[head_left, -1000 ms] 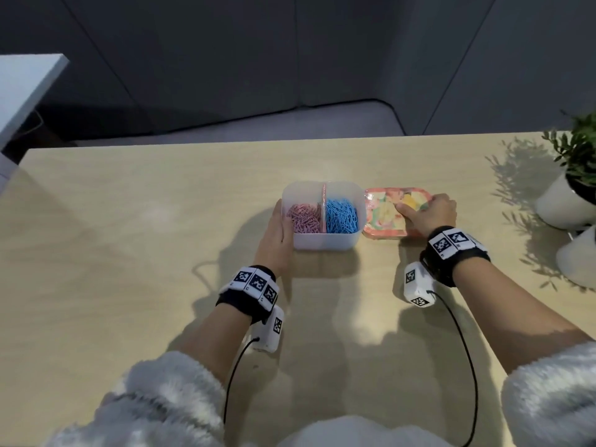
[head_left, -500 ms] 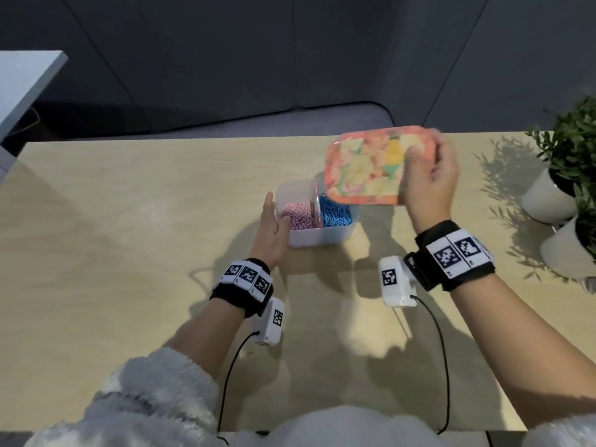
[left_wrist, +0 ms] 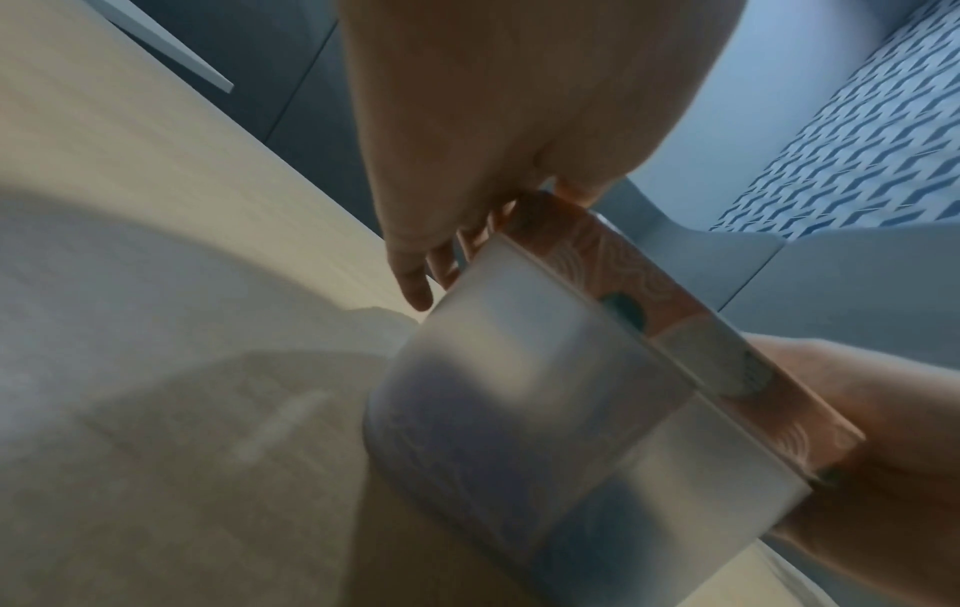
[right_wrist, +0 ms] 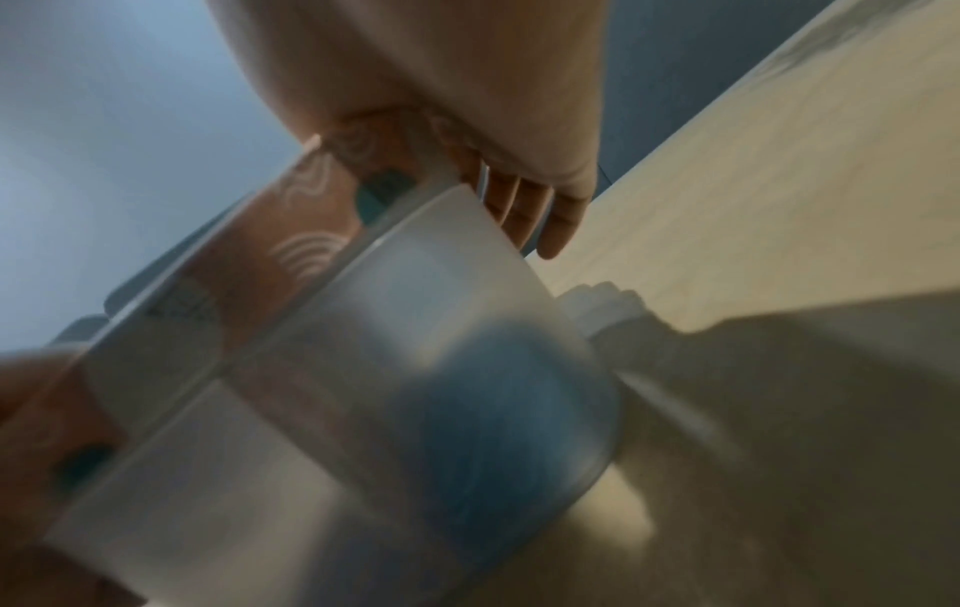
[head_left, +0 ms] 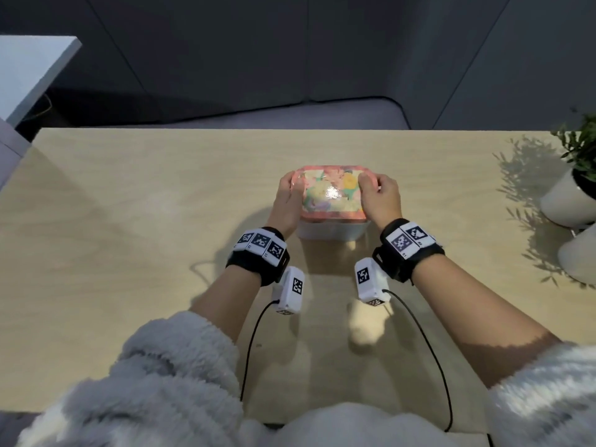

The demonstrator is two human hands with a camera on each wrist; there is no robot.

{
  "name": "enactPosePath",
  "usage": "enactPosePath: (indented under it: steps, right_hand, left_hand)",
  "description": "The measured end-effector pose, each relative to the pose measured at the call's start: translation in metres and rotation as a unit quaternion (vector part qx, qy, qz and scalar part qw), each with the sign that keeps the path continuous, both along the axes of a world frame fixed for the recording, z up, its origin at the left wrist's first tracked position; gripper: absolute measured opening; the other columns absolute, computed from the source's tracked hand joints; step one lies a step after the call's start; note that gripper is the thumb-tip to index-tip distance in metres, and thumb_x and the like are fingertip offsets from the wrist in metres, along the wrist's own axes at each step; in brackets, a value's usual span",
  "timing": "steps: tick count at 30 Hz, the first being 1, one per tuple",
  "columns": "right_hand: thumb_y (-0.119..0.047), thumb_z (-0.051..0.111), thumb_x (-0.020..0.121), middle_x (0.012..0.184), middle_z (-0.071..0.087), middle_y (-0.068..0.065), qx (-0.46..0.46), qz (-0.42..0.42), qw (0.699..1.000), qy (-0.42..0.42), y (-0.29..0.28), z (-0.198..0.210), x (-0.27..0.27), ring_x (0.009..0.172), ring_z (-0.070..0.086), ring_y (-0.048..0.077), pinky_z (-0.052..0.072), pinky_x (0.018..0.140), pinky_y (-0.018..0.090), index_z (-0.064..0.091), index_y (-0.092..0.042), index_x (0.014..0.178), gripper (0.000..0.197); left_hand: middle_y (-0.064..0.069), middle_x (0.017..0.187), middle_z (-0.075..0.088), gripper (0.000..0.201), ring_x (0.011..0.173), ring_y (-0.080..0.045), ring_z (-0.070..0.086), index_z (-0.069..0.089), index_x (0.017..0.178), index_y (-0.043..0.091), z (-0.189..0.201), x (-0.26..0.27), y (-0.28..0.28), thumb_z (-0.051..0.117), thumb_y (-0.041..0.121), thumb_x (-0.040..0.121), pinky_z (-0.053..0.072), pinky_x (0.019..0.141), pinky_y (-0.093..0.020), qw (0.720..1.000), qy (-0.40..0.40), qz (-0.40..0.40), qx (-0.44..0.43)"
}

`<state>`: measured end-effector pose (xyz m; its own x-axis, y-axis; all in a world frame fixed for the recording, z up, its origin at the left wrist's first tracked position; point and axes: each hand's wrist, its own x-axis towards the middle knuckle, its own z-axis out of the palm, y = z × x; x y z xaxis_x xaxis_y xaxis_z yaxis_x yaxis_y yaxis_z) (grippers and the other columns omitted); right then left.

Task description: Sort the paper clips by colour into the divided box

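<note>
the divided box, frosted white, stands on the wooden table near its middle, with a pink flowered lid lying on top of it; a blue mass shows dimly through its wall in the right wrist view. the left hand grasps the lid's left end and the right hand its right end, fingers curled over the edges. two potted plants stand at the table's right edge.
</note>
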<state>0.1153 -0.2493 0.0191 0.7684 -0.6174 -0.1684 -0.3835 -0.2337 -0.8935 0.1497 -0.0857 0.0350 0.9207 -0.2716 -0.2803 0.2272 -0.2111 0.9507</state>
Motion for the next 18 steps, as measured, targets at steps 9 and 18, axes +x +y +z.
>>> enactPosePath:
  steps: [9,18]
  right_hand:
    - [-0.023,0.043,0.094,0.123,0.054,0.012,0.024,0.007,0.999,-0.041,0.001,0.004,0.001,0.104,0.049,0.015,0.039,0.095,0.026,0.058,-0.005,0.115,0.031]
    - [-0.026,0.041,0.096,0.125,0.054,0.008,0.035,-0.001,0.999,-0.037,0.002,-0.006,0.004,0.116,0.051,0.022,0.038,0.106,0.038,0.058,-0.01,0.119,0.032]
  left_hand:
    - [-0.01,0.119,0.058,0.043,0.11,-0.026,0.058,0.054,0.105,0.029,-0.031,0.029,-0.005,0.037,0.054,0.073,0.047,0.098,-0.05,0.998,-0.005,0.032,0.054]
    - [-0.009,0.111,0.061,0.016,0.109,-0.029,0.06,0.058,0.086,0.039,-0.008,0.018,-0.009,0.042,0.042,0.084,0.048,0.095,-0.053,0.998,0.032,0.045,-0.009]
